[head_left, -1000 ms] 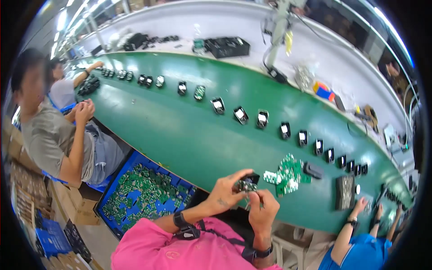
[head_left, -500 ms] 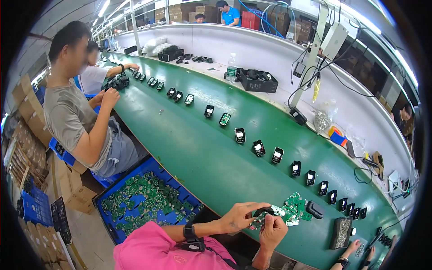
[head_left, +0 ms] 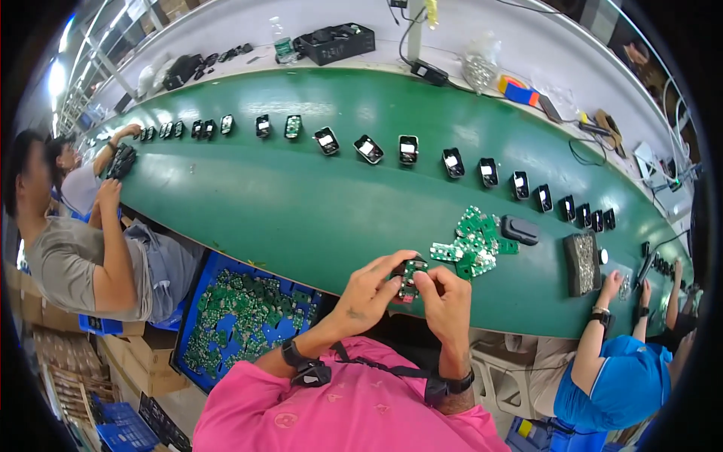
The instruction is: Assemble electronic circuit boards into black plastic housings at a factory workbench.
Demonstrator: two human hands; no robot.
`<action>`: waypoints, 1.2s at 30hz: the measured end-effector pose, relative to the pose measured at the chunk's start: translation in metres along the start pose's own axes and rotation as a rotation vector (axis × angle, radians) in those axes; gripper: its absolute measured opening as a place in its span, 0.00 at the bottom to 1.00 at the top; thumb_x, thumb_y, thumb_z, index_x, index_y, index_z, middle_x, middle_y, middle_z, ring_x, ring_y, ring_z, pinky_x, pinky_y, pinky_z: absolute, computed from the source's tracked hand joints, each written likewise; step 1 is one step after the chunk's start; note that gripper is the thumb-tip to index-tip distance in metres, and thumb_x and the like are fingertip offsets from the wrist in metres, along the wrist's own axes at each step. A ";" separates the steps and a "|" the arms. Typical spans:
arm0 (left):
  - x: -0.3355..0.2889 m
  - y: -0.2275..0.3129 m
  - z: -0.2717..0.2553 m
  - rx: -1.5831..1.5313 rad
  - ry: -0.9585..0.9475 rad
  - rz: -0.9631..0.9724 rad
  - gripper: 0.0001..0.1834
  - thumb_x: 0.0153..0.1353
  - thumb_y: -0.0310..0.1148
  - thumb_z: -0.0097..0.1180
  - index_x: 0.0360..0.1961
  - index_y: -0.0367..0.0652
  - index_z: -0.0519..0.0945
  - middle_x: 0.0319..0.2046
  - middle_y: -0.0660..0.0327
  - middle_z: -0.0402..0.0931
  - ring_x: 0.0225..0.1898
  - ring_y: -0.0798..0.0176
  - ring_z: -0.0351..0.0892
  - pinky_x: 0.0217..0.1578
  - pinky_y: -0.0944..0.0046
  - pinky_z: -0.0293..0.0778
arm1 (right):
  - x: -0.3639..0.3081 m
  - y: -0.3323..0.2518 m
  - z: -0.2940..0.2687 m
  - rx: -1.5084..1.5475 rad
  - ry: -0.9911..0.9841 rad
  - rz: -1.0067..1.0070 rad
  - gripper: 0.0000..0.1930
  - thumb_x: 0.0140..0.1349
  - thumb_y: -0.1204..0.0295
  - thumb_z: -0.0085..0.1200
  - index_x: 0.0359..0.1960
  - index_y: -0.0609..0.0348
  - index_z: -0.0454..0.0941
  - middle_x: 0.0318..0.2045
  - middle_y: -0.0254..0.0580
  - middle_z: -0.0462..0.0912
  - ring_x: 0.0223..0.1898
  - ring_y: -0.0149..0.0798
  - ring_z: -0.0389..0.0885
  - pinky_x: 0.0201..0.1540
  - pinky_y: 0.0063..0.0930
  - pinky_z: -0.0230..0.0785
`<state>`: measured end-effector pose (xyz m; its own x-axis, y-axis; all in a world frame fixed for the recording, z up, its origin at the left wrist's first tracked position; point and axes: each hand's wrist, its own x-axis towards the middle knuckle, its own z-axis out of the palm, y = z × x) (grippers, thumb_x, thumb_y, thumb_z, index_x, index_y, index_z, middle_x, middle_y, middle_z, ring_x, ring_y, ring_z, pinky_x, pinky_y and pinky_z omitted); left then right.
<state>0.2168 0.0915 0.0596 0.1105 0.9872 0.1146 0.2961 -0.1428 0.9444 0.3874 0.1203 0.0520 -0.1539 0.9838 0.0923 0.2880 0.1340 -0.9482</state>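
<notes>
Close in front of me, above the table's near edge, both hands hold a small green circuit board that sits in or against a black case, mostly hidden by my fingers. My left hand grips it from the left, with the thumb at its side. From the right, my right hand pinches it, thumb on the board's face. A loose pile of green circuit boards lies just beyond my right hand. Beside that pile rests a dark, rounded plastic case.
A curving row of black cases crosses the green table. At right stands a box of small metal parts, near a co-worker in blue. Left of me, a blue crate holds many boards; another co-worker sits beyond.
My view has swung to the right and down. Both hands have drawn back from the board pile toward my body, and the held board now faces up between my thumbs.
</notes>
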 end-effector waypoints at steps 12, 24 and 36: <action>-0.006 -0.003 0.016 -0.261 0.101 -0.219 0.20 0.72 0.28 0.47 0.63 0.39 0.71 0.46 0.54 0.78 0.24 0.69 0.81 0.23 0.70 0.78 | -0.010 0.013 0.017 -0.167 0.082 -0.059 0.19 0.66 0.66 0.61 0.21 0.64 0.72 0.16 0.48 0.74 0.16 0.46 0.71 0.21 0.38 0.61; 0.011 -0.016 0.025 0.300 0.227 0.181 0.19 0.71 0.28 0.47 0.61 0.37 0.74 0.51 0.53 0.80 0.43 0.63 0.82 0.37 0.66 0.82 | -0.014 0.021 0.029 -0.400 0.220 -0.176 0.20 0.71 0.64 0.53 0.20 0.61 0.71 0.16 0.49 0.73 0.18 0.54 0.73 0.21 0.44 0.61; 0.019 -0.011 0.000 -0.381 -0.092 -0.323 0.22 0.69 0.31 0.54 0.64 0.43 0.73 0.46 0.57 0.75 0.28 0.68 0.82 0.27 0.72 0.79 | -0.017 0.012 0.011 -0.251 0.152 -0.045 0.19 0.71 0.66 0.54 0.22 0.64 0.72 0.15 0.50 0.71 0.15 0.49 0.69 0.21 0.42 0.58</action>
<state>0.2156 0.1120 0.0519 0.1588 0.9640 -0.2133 -0.0366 0.2216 0.9744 0.3828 0.1039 0.0355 -0.0337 0.9801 0.1955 0.5119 0.1849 -0.8389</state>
